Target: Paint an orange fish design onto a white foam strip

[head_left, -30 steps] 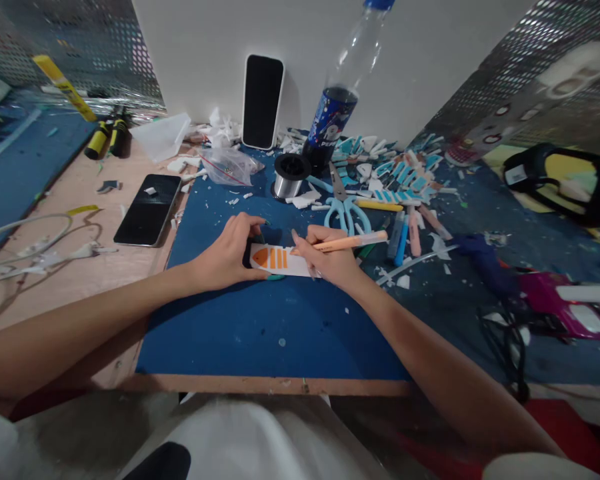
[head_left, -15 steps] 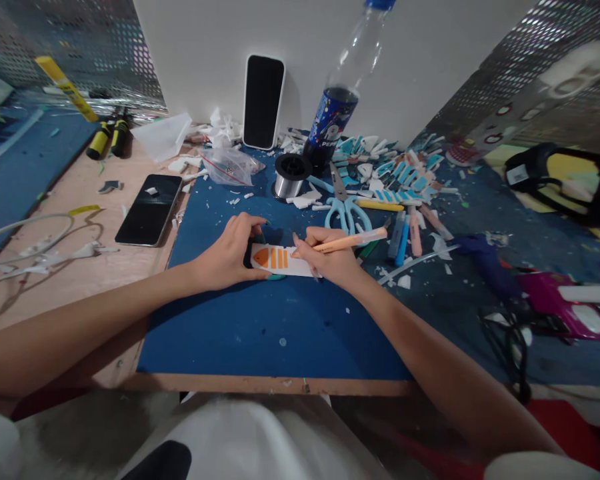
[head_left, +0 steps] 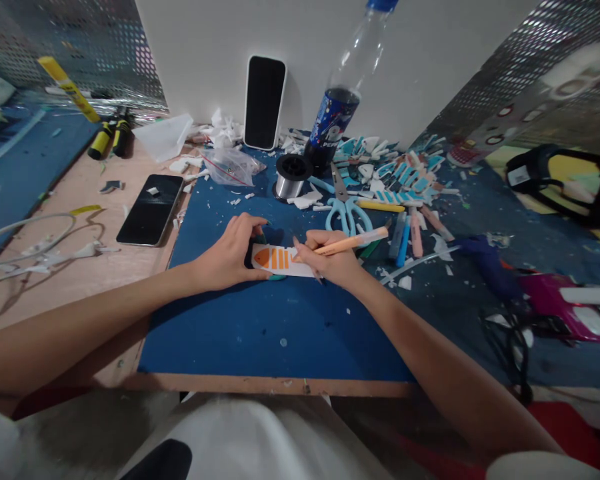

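Observation:
A white piece of card (head_left: pixel 280 260) lies on the blue mat, bearing an orange fish head with a dark eye and several orange stripes. My left hand (head_left: pixel 226 259) grips its left end, thumb along the near edge and fingers curled at the far side. An orange marker (head_left: pixel 356 241) is pinched in my right hand (head_left: pixel 330 259), which rests over the card's right end. The marker's tip is at the card near the stripes, partly hidden by my fingers. Just beyond the right hand are light-blue scissors (head_left: pixel 347 212).
Behind the card stand a wire spool (head_left: pixel 291 176), a Pepsi bottle (head_left: pixel 334 117) and an upright phone (head_left: pixel 265 101). Another phone (head_left: pixel 150 209) lies left. Cut scraps (head_left: pixel 405 175) and several markers (head_left: pixel 403 240) are to the right. A blue glue gun (head_left: pixel 485 263) lies farther right.
The view has shifted very slightly. Both hands, the card and the marker stay in nearly the same place.

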`<state>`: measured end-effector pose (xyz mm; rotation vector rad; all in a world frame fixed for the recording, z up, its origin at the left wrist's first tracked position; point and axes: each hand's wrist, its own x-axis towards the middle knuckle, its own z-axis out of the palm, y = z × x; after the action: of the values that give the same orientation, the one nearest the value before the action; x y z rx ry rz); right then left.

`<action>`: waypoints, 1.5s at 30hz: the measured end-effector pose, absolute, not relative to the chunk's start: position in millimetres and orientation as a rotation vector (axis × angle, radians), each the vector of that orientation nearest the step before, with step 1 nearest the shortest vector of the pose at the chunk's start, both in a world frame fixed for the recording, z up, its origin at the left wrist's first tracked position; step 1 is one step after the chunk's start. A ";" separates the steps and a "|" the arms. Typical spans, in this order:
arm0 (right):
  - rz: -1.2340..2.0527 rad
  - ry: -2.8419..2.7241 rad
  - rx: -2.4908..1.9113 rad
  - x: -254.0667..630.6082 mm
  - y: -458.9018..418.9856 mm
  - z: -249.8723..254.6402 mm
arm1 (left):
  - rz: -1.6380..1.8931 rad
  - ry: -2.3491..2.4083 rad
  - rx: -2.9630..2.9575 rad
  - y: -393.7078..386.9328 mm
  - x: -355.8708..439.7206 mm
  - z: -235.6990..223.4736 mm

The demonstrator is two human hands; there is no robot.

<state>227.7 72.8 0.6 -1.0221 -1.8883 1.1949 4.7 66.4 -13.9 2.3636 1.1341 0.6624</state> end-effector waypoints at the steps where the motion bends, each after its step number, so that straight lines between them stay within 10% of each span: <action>1: 1.203 -1.884 -1.022 227.9 72.8 0.1 | 0.664 1.133 2.369 66.4 4.7 -13.8; 45: 1.131 -1.826 -1.101 227.9 73.7 -2.7 | 0.674 1.119 2.388 66.2 5.2 -13.8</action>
<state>227.9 73.7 -2.7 -1.1007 -1.8258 1.1306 5.2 66.2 -13.8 2.3885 1.1188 0.6744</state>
